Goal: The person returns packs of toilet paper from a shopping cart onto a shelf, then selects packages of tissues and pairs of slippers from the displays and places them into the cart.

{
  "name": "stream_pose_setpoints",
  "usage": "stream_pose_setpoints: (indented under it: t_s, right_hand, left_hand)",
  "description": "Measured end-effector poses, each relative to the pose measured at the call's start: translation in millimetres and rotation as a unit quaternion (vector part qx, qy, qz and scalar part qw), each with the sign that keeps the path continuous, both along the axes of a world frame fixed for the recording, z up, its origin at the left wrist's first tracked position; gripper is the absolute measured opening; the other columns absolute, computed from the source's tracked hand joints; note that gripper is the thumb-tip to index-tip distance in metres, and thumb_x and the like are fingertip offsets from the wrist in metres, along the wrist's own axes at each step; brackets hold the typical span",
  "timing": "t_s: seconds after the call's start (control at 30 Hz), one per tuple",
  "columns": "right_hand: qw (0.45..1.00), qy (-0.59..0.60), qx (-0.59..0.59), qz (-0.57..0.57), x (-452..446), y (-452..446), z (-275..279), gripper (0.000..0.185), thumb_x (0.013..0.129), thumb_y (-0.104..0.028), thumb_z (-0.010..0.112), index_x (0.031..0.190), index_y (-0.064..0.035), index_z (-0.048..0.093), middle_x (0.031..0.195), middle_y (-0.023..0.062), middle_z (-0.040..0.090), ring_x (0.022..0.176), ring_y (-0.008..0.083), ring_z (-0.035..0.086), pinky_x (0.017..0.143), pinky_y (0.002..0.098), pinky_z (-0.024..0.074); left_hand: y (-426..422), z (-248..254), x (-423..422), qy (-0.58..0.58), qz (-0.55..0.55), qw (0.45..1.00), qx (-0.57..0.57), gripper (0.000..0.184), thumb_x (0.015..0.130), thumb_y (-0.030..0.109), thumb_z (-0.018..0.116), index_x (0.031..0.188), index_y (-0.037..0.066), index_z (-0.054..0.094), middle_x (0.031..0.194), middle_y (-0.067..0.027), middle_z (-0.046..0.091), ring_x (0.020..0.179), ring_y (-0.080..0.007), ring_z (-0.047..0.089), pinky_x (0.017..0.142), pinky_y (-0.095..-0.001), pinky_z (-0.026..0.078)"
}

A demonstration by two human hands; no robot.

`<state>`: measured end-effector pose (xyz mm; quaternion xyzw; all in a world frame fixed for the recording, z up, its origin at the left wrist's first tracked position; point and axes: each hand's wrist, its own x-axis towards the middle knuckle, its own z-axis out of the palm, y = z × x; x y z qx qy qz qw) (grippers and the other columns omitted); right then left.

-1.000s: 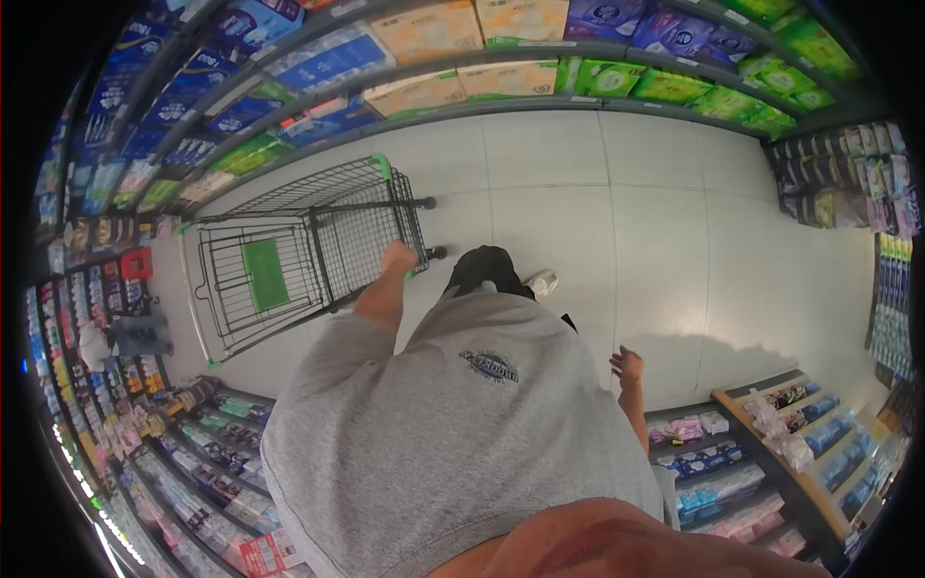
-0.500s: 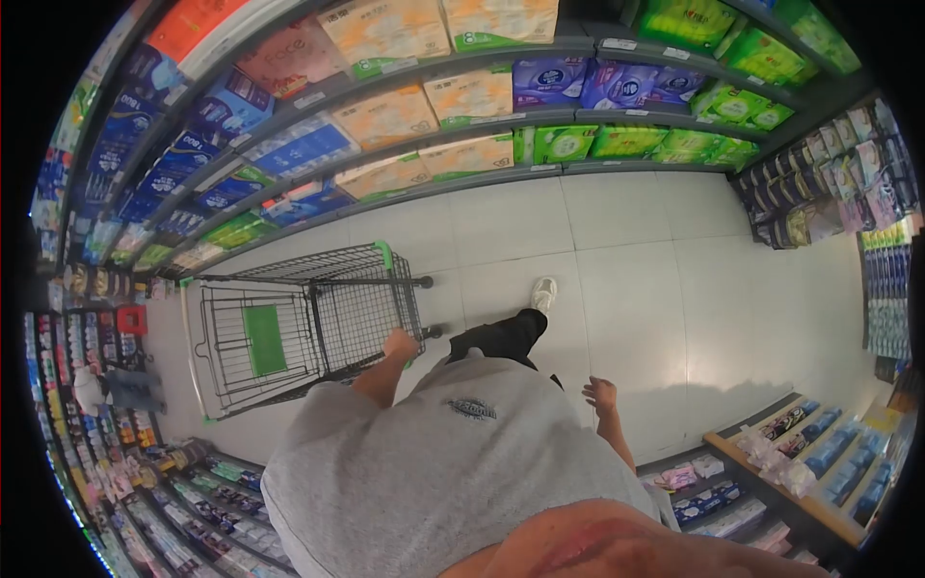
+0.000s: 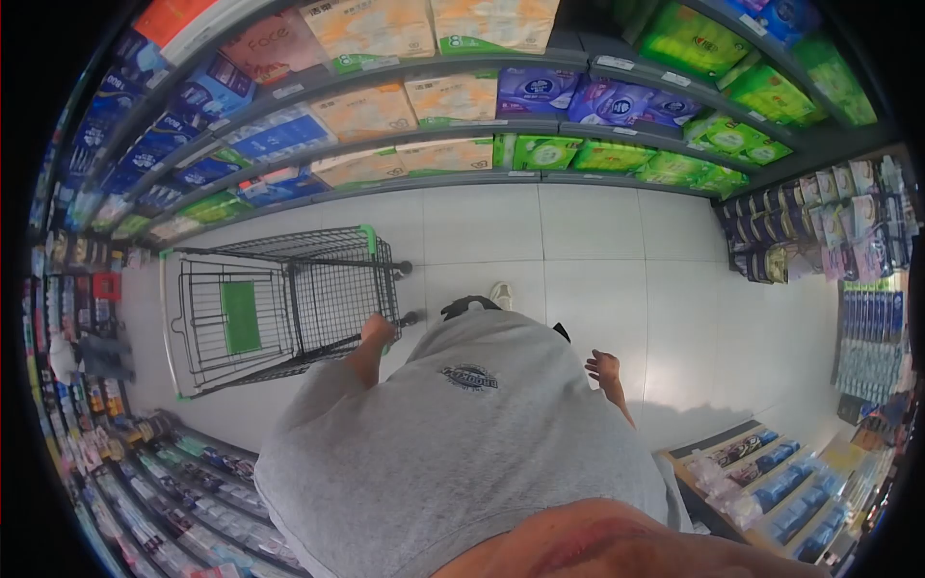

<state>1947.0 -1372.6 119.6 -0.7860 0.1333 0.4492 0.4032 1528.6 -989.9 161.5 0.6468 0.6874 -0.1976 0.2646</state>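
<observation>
A long shopping cart of dark metal wire with green plastic trim (image 3: 293, 308) stands on the pale tiled floor (image 3: 593, 223) at the person's left, long axis running roughly left to right, its apparent pale metal push bar (image 3: 171, 328) leftmost and narrower end pointing right. It should feel stiff and sturdy, rolling more easily than it lifts, with good holds at that bar or the narrow end's rim, where the bare left hand (image 3: 378, 331) seems closed, fingertips hidden. Farther right, the bare right hand's (image 3: 605, 368) loosely bent, half-spread fingers hold nothing visible.
</observation>
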Motion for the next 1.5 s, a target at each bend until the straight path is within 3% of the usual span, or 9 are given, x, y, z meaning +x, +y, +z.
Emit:
stream_pose_setpoints:
  t_s: [0.5, 0.8, 0.9, 0.97, 1.03, 1.1, 1.13, 1.23, 1.5]
  right_hand:
    - [0.982, -0.035, 0.037, 0.183, 121.5, 127.7, 14.0, 0.037, 0.084, -0.030, 0.062, 0.109, -0.0027, 0.059, 0.094, 0.0110, 0.066, 0.079, 0.0202, 0.064, 0.066, 0.0363, 0.0487]
    - [0.961, -0.033, 0.029, 0.273, 160.7, 131.0, 35.8, 0.040, 0.084, -0.031, 0.062, 0.113, -0.0043, 0.057, 0.098, 0.0115, 0.065, 0.082, 0.0220, 0.064, 0.071, 0.0385, 0.0488]
    - [0.960, -0.036, 0.014, 0.276, 176.0, 110.3, 35.6, 0.039, 0.084, -0.030, 0.061, 0.113, -0.0044, 0.057, 0.096, 0.0114, 0.065, 0.082, 0.0221, 0.064, 0.070, 0.0386, 0.0488]
    - [0.966, -0.048, 0.021, 0.254, 182.6, 93.9, 33.7, 0.035, 0.083, -0.030, 0.062, 0.108, -0.0045, 0.061, 0.092, 0.0108, 0.066, 0.075, 0.0212, 0.065, 0.064, 0.0368, 0.0483]
    - [0.963, -0.035, 0.013, 0.266, 183.5, 75.7, 31.1, 0.036, 0.083, -0.030, 0.063, 0.108, -0.0038, 0.061, 0.092, 0.0119, 0.067, 0.075, 0.0222, 0.065, 0.065, 0.0379, 0.0483]
    - [0.959, -0.013, -0.019, 0.284, 184.1, 57.1, 18.8, 0.036, 0.084, -0.030, 0.062, 0.108, -0.0035, 0.061, 0.092, 0.0127, 0.067, 0.075, 0.0231, 0.065, 0.066, 0.0391, 0.0481]
    - [0.955, -0.009, -0.042, 0.294, 186.1, 47.4, 11.0, 0.036, 0.084, -0.031, 0.062, 0.108, -0.0035, 0.060, 0.092, 0.0126, 0.066, 0.075, 0.0230, 0.065, 0.066, 0.0391, 0.0480]
    - [0.955, 0.013, -0.078, 0.287, 184.3, 33.1, 0.6, 0.038, 0.084, -0.031, 0.062, 0.110, -0.0033, 0.059, 0.091, 0.0120, 0.066, 0.074, 0.0225, 0.065, 0.065, 0.0393, 0.0477]
    - [0.956, 0.007, -0.044, 0.292, 161.8, 51.7, 7.9, 0.039, 0.083, -0.030, 0.063, 0.109, -0.0025, 0.060, 0.092, 0.0124, 0.066, 0.073, 0.0220, 0.065, 0.063, 0.0389, 0.0474]
  left_hand:
    - [-11.7, 3.5, 54.6, -0.032, 0.071, 0.996, 0.033, 0.033, 0.079, 0.020, 0.058, 0.109, 0.006, 0.059, 0.111, -0.0177, 0.062, 0.107, -0.0335, 0.059, 0.089, -0.0436, 0.047]
    - [-24.2, 3.0, 52.9, -0.006, 0.130, 0.978, 0.165, 0.021, 0.080, 0.016, 0.057, 0.098, 0.005, 0.061, 0.098, -0.0173, 0.065, 0.097, -0.0346, 0.062, 0.081, -0.0451, 0.051]
    - [-32.5, 10.2, 59.1, -0.001, 0.162, 0.974, 0.161, 0.026, 0.081, 0.016, 0.057, 0.103, 0.003, 0.053, 0.097, -0.0189, 0.064, 0.096, -0.0382, 0.061, 0.081, -0.0452, 0.050]
    - [-41.8, -2.5, 60.0, 0.022, 0.140, 0.972, 0.189, 0.043, 0.080, 0.016, 0.058, 0.117, 0.001, 0.044, 0.105, -0.0208, 0.060, 0.103, -0.0384, 0.057, 0.086, -0.0443, 0.048]
    - [-53.1, 1.0, 57.9, 0.009, 0.108, 0.976, 0.190, 0.075, 0.076, 0.013, 0.063, 0.139, 0.002, 0.024, 0.132, -0.0245, 0.039, 0.120, -0.0394, 0.044, 0.095, -0.0432, 0.043]
    - [-59.6, -16.8, 50.9, 0.010, 0.091, 0.974, 0.205, 0.086, 0.074, 0.011, 0.064, 0.144, 0.007, 0.015, 0.143, -0.0244, 0.027, 0.129, -0.0406, 0.034, 0.100, -0.0440, 0.040]
    - [-59.3, -13.6, 49.5, -0.006, 0.104, 0.979, 0.173, 0.088, 0.075, 0.011, 0.062, 0.147, 0.011, 0.010, 0.147, -0.0227, 0.020, 0.133, -0.0412, 0.027, 0.103, -0.0460, 0.037]
    - [-53.0, 8.2, 45.9, 0.034, 0.079, 0.992, 0.094, 0.087, 0.078, 0.014, 0.060, 0.148, 0.012, 0.007, 0.150, -0.0197, 0.017, 0.134, -0.0375, 0.029, 0.102, -0.0484, 0.037]
    - [-37.0, 8.8, 47.8, 0.080, 0.051, 0.992, 0.083, 0.087, 0.080, 0.020, 0.060, 0.147, 0.009, 0.006, 0.148, -0.0232, 0.018, 0.131, -0.0351, 0.033, 0.102, -0.0477, 0.036]
